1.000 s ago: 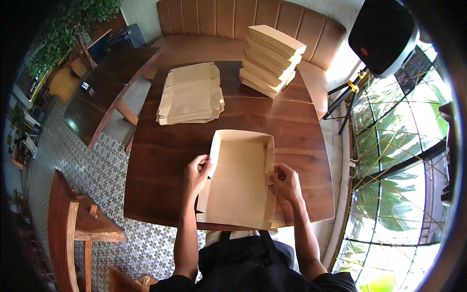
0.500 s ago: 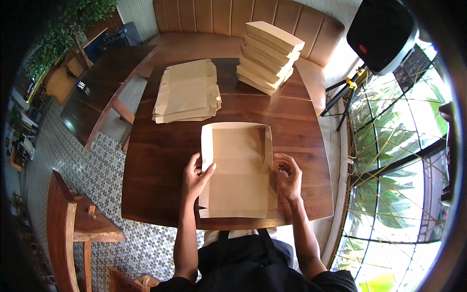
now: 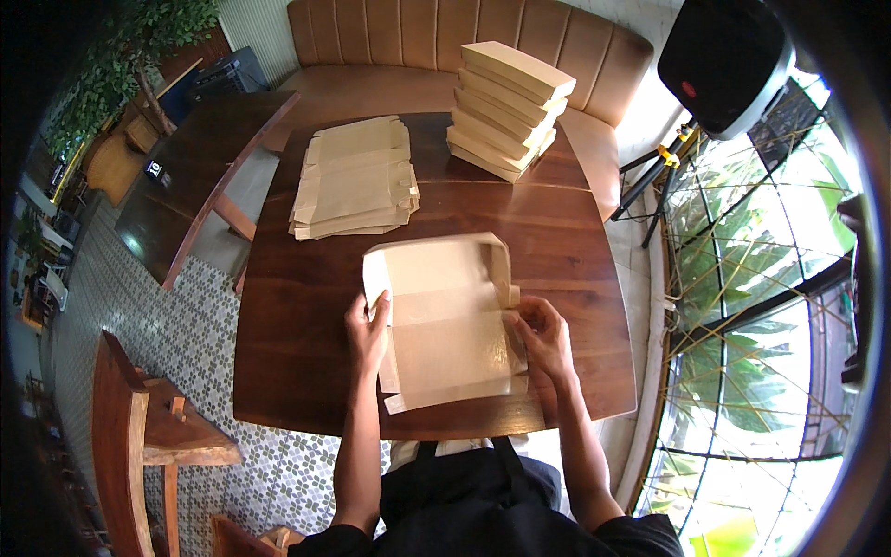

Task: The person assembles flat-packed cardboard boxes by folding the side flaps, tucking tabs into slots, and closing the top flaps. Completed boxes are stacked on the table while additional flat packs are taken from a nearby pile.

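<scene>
A brown cardboard box (image 3: pixel 450 320) lies partly folded in front of me, its far half with raised walls and its near half flat. My left hand (image 3: pixel 369 330) grips its left wall, thumb inside and fingers outside. At the right edge, near the fold between the halves, the fingers of my right hand (image 3: pixel 541 332) are bent and pinched against the cardboard. What exactly they pinch is partly hidden. Small flaps stick out at the box's near left corner and right side.
A pile of flat cardboard blanks (image 3: pixel 357 176) lies at the table's far left. Several folded boxes (image 3: pixel 510 111) are stacked at the far right. The wooden table (image 3: pixel 297 353) is bordered by a brown bench (image 3: pixel 390 84). A black speaker on a stand (image 3: pixel 724 70) stands right, beside a window.
The box has turned slightly, its far end shifting left and its far left wall leaning more. My right hand has moved a little left and down, its fingers closing at the right edge.
</scene>
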A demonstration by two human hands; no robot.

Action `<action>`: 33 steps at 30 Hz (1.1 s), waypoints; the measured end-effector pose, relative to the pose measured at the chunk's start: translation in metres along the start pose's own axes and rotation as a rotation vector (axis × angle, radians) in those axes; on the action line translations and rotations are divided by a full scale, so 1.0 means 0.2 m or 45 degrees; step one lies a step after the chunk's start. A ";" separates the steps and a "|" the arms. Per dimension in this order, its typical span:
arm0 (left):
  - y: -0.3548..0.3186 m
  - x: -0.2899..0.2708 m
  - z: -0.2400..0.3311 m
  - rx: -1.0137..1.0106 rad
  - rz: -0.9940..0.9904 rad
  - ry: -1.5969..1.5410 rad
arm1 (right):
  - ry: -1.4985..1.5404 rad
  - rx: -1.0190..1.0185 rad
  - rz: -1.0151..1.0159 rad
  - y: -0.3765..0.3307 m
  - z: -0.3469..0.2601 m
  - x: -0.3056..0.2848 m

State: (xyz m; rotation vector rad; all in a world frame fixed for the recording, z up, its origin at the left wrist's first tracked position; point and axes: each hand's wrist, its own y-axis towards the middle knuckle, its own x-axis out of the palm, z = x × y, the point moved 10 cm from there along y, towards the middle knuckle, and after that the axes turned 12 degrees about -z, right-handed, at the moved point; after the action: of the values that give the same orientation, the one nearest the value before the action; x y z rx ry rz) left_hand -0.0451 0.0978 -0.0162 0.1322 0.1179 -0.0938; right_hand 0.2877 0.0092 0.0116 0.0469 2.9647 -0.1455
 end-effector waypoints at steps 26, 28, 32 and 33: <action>0.01 -0.02 0.53 0.227 -0.097 0.905 | -0.984 -0.406 0.399 0.64 -0.17 -0.28; 0.06 0.01 0.51 0.310 -0.110 1.050 | -0.635 -0.359 0.438 0.55 -0.08 -0.37; 0.16 0.05 0.38 0.290 -0.265 0.837 | -0.370 -0.179 0.501 0.21 0.08 -0.48; 0.19 0.06 0.35 0.276 -0.264 0.811 | -0.359 -0.106 0.523 0.12 0.11 -0.50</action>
State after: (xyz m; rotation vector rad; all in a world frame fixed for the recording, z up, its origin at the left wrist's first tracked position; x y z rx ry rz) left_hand -0.0217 0.1250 0.0556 0.3639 0.7591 -0.2697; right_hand 0.3903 0.0293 0.0047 0.5683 2.6098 0.0251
